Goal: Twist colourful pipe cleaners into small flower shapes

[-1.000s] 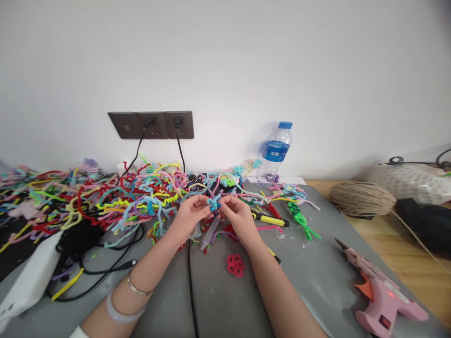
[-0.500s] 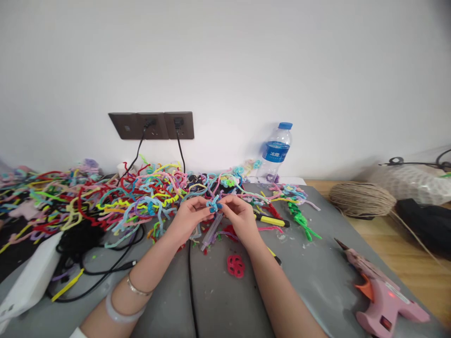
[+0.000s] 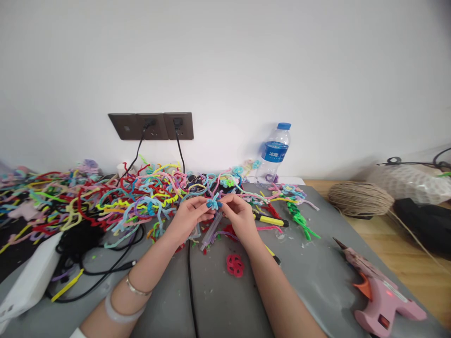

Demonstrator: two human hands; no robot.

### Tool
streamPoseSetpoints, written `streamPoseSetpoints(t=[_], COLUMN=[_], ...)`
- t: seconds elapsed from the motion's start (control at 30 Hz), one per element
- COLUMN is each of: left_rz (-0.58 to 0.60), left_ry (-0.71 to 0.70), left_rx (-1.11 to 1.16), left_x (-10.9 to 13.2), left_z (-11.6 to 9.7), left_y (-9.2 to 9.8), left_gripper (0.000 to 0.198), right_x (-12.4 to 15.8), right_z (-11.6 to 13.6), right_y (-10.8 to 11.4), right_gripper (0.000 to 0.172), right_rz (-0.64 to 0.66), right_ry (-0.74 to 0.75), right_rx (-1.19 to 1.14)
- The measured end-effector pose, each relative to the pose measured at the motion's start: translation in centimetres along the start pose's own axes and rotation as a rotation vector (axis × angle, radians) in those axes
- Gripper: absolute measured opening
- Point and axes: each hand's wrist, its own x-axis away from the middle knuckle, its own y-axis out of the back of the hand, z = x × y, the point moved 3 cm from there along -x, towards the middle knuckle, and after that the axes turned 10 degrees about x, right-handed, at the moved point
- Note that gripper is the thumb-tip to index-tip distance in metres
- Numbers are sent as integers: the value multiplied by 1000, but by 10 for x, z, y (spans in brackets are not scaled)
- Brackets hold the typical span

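Between my two hands is a small light-blue pipe-cleaner flower (image 3: 214, 203), raised above the table. My left hand (image 3: 193, 213) pinches it from the left with thumb and fingers. From the right, my right hand (image 3: 237, 211) grips it between thumb and forefinger. Below them, clear glue sticks (image 3: 211, 232) lie on the grey mat. A red pipe-cleaner flower (image 3: 234, 265) rests flat on the mat, nearer to me and under the right wrist's left side. Beyond the fingers spreads a tangled heap of coloured pipe cleaners (image 3: 141, 192).
A pink glue gun (image 3: 378, 295) lies at the right, its red light lit. A yellow craft knife (image 3: 271, 220), green pipe cleaners (image 3: 299, 218), a twine ball (image 3: 361, 198) and a water bottle (image 3: 276, 152) stand or lie beyond. Black cables (image 3: 192, 291) and a white box (image 3: 31, 281) are nearer left.
My fingers have turned the light-blue flower slightly, so its loops now spread out toward me. Both hands stay in nearly the same place.
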Motion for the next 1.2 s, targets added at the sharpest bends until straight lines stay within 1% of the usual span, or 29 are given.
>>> streamPoseSetpoints(t=[0.2, 0.33, 0.47, 0.67, 0.77, 0.93, 1.0, 1.13, 1.2], left_rz=[-43, -58, -59, -32, -8, 18, 52, 165, 198], left_ry=[-50, -59, -40, 37, 57, 60, 66, 82, 97], left_rx=[-27, -14, 41, 34, 21, -28, -58, -127, -149], left_x=[0, 0, 0, 1, 2, 3, 3, 5, 5], left_z=[5, 6, 3, 1, 0, -2, -3, -6, -7], left_y=[0, 0, -1, -1, -1, -2, -1, 2, 3], left_gripper=[30, 31, 33, 36, 37, 37, 35, 31, 31], right_x=[3, 3, 2, 3, 4, 3, 3, 2, 3], right_z=[3, 3, 3, 10, 12, 11, 11, 10, 7], right_y=[-5, -5, -2, 3, 2, 2, 2, 1, 1], right_gripper=[23, 24, 19, 10, 10, 15, 18, 20, 21], right_rz=[26, 35, 61, 16, 32, 51, 75, 187, 253], right_ry=[60, 46, 51, 155, 178, 137, 115, 39, -14], right_rx=[24, 11, 45, 172, 174, 59, 9, -109, -162])
